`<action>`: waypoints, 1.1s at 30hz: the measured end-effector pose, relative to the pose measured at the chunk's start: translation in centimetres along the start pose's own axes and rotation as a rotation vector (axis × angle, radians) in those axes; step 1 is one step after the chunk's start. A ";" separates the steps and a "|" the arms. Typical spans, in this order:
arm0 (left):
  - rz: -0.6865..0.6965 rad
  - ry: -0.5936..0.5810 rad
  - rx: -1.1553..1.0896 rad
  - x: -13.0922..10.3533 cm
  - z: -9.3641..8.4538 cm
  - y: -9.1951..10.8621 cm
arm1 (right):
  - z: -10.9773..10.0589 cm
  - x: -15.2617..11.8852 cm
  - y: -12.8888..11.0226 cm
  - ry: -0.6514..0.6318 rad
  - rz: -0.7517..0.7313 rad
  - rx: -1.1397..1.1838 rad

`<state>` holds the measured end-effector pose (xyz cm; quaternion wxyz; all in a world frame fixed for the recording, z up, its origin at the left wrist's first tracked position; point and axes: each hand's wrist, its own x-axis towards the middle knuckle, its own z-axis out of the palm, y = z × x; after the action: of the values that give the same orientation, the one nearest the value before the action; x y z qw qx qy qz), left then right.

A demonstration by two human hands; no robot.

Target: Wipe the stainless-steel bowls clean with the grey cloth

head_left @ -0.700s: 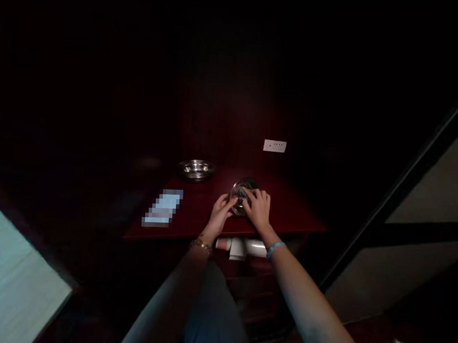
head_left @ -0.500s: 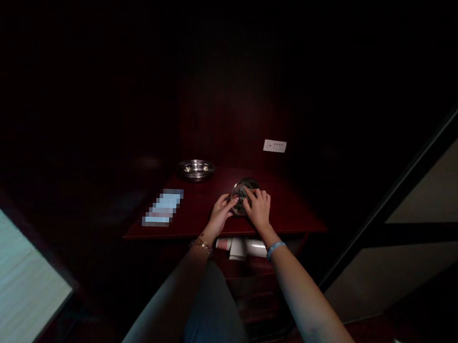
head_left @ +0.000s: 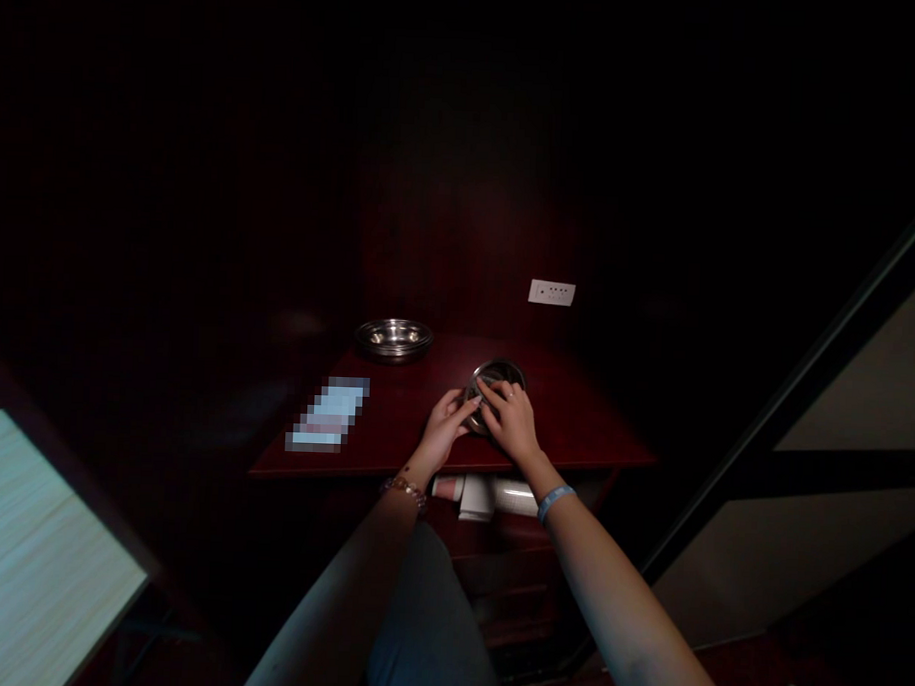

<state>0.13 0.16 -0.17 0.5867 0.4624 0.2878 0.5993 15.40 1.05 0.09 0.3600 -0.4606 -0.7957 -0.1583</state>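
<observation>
A round metal bowl (head_left: 514, 371) is tilted toward me near the front of the dark red table. On its left side, my left hand (head_left: 444, 423) grips the rim, with the thumb lying over the edge. My right hand (head_left: 512, 417) reaches into the bowl from the right, index finger and thumb against the inside and the other fingers curled. Something greyish shows under these fingertips, but it is too dark and small to name. A stack of shiny metal bowls (head_left: 394, 341) stands at the table's back left.
A pixelated pale-blue flat object (head_left: 329, 415) lies on the left of the red table (head_left: 394, 436). Paper cups (head_left: 448, 487) and a white box (head_left: 477, 498) sit on the shelf beneath. A wall socket (head_left: 552, 292) is behind; a light wooden tabletop (head_left: 37, 558) is at left.
The bowl has turned slightly, its opening showing more toward me. My right fingers have shifted a little left inside it. My left hand keeps its grip.
</observation>
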 end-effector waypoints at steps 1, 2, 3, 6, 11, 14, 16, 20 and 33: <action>0.005 -0.002 -0.005 0.0 0.0 0.1 | 0.0 0.0 0.0 -0.006 -0.021 0.027; 0.009 -0.005 -0.010 -0.1 0.0 0.1 | 0.0 0.0 0.0 -0.011 -0.038 0.053; 0.012 -0.006 -0.014 -0.1 0.0 0.2 | 0.0 -0.1 0.0 -0.014 -0.051 0.077; 0.016 0.005 -0.022 -0.2 0.1 0.3 | -0.1 -0.1 -0.2 -0.007 -0.067 0.120; 0.034 0.067 -0.047 -0.1 0.1 0.4 | -0.4 0.1 -0.6 -0.038 -0.085 0.121; 0.041 0.086 -0.049 -0.1 0.1 0.3 | -0.4 0.2 -0.8 -0.065 -0.030 0.069; 0.044 0.090 -0.040 0.0 0.1 0.3 | -0.2 0.3 -1.0 -0.072 0.031 0.005; 0.057 0.098 -0.025 0.1 0.0 0.1 | -0.1 0.4 -1.2 -0.066 0.148 -0.158; 0.116 0.148 -0.025 0.0 -0.1 0.1 | 0.1 0.5 -0.5 -0.003 0.128 -0.123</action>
<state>-0.01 0.18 -0.11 0.5338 0.4256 0.2957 0.6683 14.80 1.16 0.40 0.3393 -0.5321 -0.7539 -0.1826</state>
